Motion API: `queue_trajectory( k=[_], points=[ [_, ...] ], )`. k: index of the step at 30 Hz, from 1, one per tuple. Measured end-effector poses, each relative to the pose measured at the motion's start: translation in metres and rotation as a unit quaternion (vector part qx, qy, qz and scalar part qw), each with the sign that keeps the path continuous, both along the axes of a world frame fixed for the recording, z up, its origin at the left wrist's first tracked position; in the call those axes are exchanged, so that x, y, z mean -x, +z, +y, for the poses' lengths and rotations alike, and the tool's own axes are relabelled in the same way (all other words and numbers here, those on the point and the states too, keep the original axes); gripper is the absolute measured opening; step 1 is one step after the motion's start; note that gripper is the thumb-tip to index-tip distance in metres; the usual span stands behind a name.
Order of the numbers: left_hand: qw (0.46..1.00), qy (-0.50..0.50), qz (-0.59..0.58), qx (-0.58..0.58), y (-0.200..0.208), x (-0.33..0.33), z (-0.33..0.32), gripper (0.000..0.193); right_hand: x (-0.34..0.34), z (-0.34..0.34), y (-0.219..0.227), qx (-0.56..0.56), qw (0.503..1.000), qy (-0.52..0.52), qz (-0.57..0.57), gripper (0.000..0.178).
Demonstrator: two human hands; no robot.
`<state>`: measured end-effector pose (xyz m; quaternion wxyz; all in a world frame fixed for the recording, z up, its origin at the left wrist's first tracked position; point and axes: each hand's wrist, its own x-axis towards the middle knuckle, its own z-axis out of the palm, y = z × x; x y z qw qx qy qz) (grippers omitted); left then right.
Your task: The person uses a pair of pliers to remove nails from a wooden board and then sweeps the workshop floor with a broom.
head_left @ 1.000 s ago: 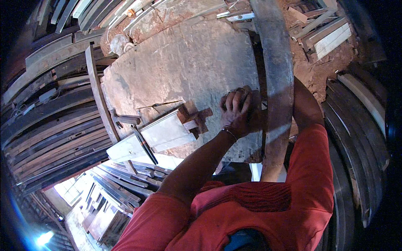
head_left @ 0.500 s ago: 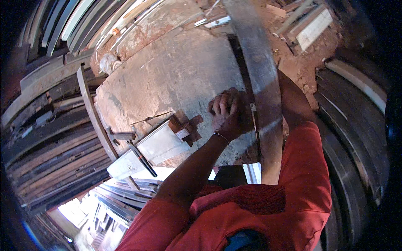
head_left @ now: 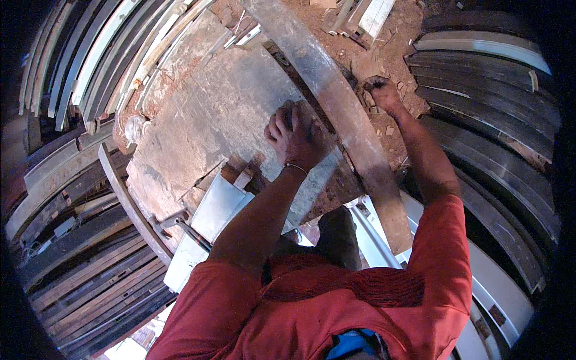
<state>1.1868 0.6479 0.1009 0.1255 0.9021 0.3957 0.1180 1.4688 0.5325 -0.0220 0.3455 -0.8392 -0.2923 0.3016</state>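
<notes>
On scuffed desk (head_left: 204,108), clasps dark, probably stiff object (head_left: 288,108) in left grip (head_left: 295,135), best held by sides; cannot read right grip (head_left: 384,96).

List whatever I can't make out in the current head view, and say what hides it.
Head view:
- What, if anything, is under the left hand: hidden by the hand itself.
- Whether the right hand holds anything: its fingertips are too dark and small.
- The white board's right side: covered by the left forearm.
- The right stack's outer ends: lost in the dark rim.
</notes>
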Motion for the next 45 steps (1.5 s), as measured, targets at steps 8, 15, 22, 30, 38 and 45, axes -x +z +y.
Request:
queue_trajectory(
  k=[8, 15, 22, 30, 38, 45],
  points=[
    [0.998, -0.014, 0.059, 0.026, 0.002, 0.001, 0.006, 0.080, 0.007, 0.101, -0.063, -0.173, 0.974, 0.123, 0.079, 0.033],
    [0.992, 0.033, 0.111, 0.058, -0.017, 0.008, 0.004, 0.084, 0.012, 0.142, -0.100, -0.121, 0.967, 0.194, 0.109, 0.036],
    [0.988, 0.018, 0.016, 0.153, -0.005, 0.008, 0.011, 0.082, 0.003, 0.150, -0.123, -0.097, 0.958, 0.234, 0.132, 0.039],
    [0.983, 0.005, -0.012, 0.182, 0.012, 0.007, 0.014, 0.083, -0.038, 0.119, -0.135, -0.107, 0.951, 0.246, 0.153, 0.042],
    [0.986, -0.014, -0.060, 0.153, 0.003, 0.011, 0.006, 0.072, -0.105, -0.066, -0.062, -0.106, 0.977, 0.151, 0.104, 0.045],
    [0.998, 0.026, -0.014, 0.060, -0.025, 0.024, -0.011, 0.068, 0.042, -0.253, 0.140, -0.056, 0.982, -0.181, -0.022, 0.035]
  ],
)
